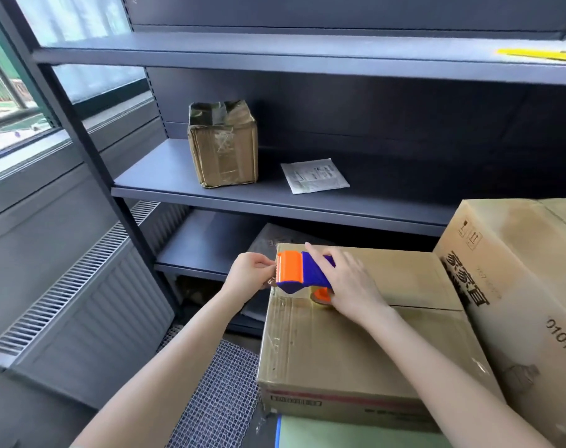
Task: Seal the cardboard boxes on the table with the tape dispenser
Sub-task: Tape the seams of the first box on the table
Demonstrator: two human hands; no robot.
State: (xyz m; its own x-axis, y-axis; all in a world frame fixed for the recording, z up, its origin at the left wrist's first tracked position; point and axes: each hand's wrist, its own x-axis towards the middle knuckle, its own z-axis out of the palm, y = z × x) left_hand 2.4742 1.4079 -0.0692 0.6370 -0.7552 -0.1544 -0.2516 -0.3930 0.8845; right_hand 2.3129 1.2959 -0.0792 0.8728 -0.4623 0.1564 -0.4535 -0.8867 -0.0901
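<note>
Our right hand [349, 284] mostly hides the roll [320, 297] while gripping the tape dispenser [302, 271] at the far left corner of the cardboard box [356, 344]; our left hand [249, 274] pinches its orange front, details blurred.

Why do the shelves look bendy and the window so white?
Head view: the wide-angle lens bows the shelves toward the frame edges; daylight overexposes the window; the shiny tape on the box catches glare; the back of the shelves lies in shadow.
</note>
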